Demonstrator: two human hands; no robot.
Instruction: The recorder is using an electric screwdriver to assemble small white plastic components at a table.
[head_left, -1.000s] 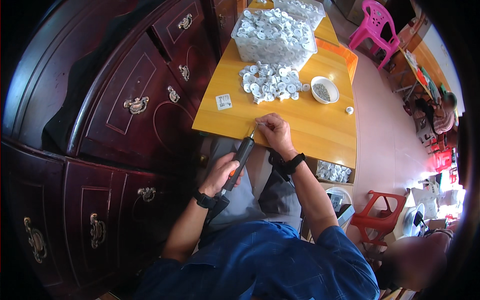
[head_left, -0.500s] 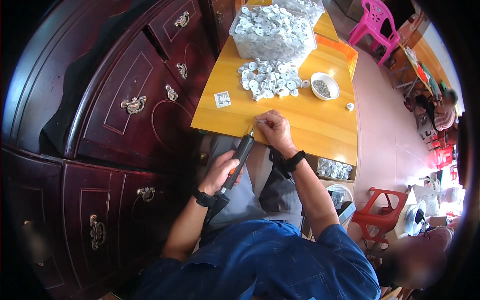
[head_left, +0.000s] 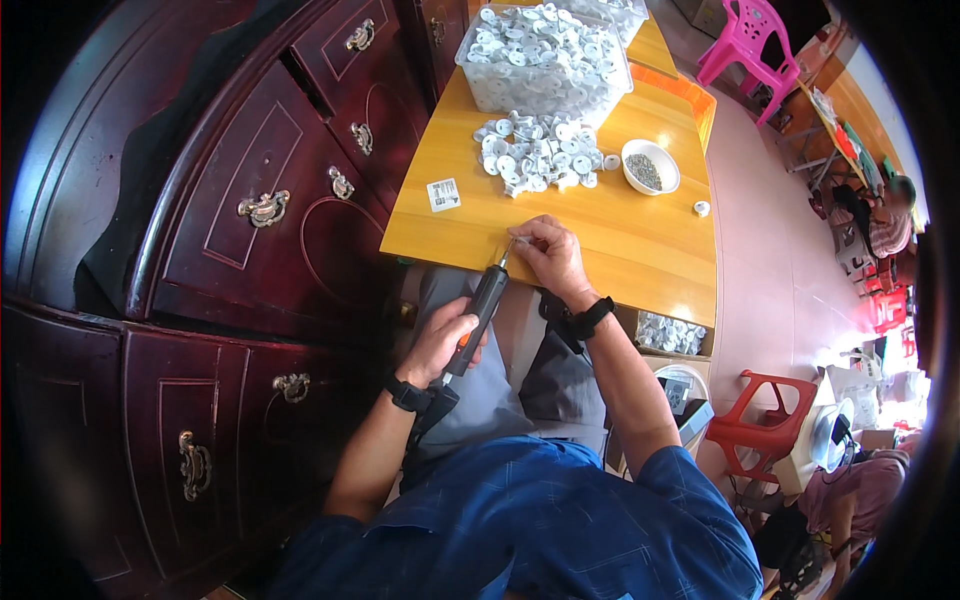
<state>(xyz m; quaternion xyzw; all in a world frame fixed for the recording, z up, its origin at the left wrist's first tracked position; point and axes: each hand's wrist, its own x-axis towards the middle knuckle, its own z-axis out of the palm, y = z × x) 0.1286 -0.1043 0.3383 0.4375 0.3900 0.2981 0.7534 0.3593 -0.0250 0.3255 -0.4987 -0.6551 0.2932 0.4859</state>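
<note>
My left hand [head_left: 442, 340] is wrapped round a black electric screwdriver [head_left: 486, 292] with an orange button, held slanted over my lap. Its thin metal bit points up to the fingertips of my right hand [head_left: 552, 255], above the front edge of the yellow table [head_left: 440, 232]. The right thumb and forefinger are pinched at the bit's tip; whatever sits between them is too small to make out. Beyond the hands lies a heap of white round plastic parts [head_left: 540, 155]. To its right stands a white bowl [head_left: 674, 180] of small metal screws [head_left: 645, 171].
A clear plastic bin [head_left: 480, 85] full of white parts stands behind the heap. A printed label card [head_left: 443, 195] lies at the left, a single white part [head_left: 702, 209] at the right. Dark wooden drawers [head_left: 225, 215] rise close on my left. A red stool [head_left: 757, 425] stands right.
My hands and the screwdriver hold nearly the same place. At the lower right, a person has shifted position.
</note>
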